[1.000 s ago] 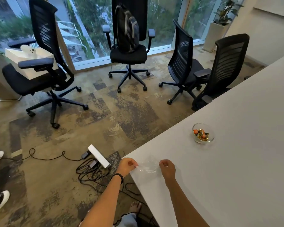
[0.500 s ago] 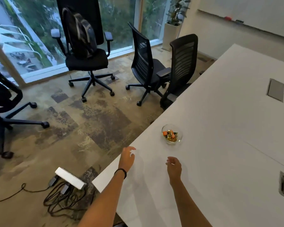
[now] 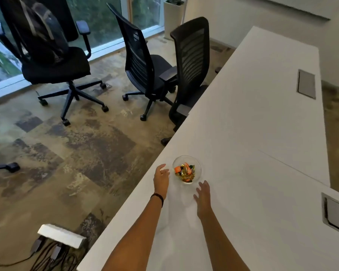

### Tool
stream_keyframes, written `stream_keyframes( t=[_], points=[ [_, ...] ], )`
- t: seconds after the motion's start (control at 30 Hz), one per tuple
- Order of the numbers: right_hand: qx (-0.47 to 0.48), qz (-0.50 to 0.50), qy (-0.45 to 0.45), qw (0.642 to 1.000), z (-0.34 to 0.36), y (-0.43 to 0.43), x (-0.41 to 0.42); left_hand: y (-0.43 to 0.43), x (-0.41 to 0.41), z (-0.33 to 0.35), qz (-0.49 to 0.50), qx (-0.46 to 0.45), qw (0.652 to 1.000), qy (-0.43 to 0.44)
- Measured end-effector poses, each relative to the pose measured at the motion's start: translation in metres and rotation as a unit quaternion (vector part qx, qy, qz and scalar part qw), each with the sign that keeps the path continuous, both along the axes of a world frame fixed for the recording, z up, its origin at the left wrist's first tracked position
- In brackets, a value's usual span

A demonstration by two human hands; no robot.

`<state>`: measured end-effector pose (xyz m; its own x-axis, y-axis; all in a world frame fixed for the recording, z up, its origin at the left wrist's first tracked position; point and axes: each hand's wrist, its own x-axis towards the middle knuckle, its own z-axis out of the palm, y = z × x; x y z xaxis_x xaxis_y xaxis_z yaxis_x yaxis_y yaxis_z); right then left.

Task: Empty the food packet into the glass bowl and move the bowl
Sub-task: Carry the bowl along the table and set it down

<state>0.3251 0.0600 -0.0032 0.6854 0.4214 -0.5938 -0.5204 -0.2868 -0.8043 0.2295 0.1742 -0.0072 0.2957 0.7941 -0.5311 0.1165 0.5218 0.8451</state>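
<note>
**A:** Which step are we at now?

**B:** As I judge it, the emptying is done and the moving of the bowl is in hand. The glass bowl (image 3: pixel 186 169) already holds wrapped sweets (image 3: pixel 185 172), orange, gold and dark ones. I see no packet anywhere on the table (image 3: pixel 262 133), but a clear film on the white top would be hard to make out, so I cannot be sure.

**A:** And my hands?

**B:** The left hand (image 3: pixel 161 178) is just beside the left side of the bowl, fingers spread and loose, holding nothing. The right hand (image 3: pixel 203 193) is near the bowl's near-right side, also spread and empty. Neither one touches the glass, as far as I can see.

**A:** Where does the bowl stand?

**B:** Upright on the white table, close to its left long edge, toward the near end.

**A:** What does the next move ask for?

**B:** I think both palms must close in on opposite sides of the bowl, low on the wall. The glass is smooth and rounded, so I would lift it level, so the sweets do not spill out.
</note>
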Motion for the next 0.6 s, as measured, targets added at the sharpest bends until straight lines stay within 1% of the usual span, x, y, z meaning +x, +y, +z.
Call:
stream_keyframes(
  t=[0.03, 0.1, 0.33, 0.43, 0.6],
  points=[
    [0.026, -0.011, 0.031, 0.999, -0.001, 0.006, 0.003, 0.007, 0.005, -0.002, 0.015, -0.012, 1.000, -0.012],
    [0.043, -0.014, 0.058, 0.997, -0.001, 0.019, 0.011, 0.019, 0.015, -0.007, 0.012, -0.028, 0.999, -0.025],
    [0.063, -0.005, 0.063, 0.996, -0.004, 0.045, 0.021, 0.028, 0.044, -0.027, -0.016, -0.093, 0.995, -0.043],
    [0.049, -0.029, 0.082, 0.995, 0.006, 0.054, 0.019, 0.022, 0.051, -0.032, -0.031, -0.108, 0.992, -0.055],
    [0.098, -0.038, 0.097, 0.990, 0.013, 0.051, 0.018, 0.021, 0.060, -0.008, -0.011, -0.142, 0.985, -0.097]
  ],
)
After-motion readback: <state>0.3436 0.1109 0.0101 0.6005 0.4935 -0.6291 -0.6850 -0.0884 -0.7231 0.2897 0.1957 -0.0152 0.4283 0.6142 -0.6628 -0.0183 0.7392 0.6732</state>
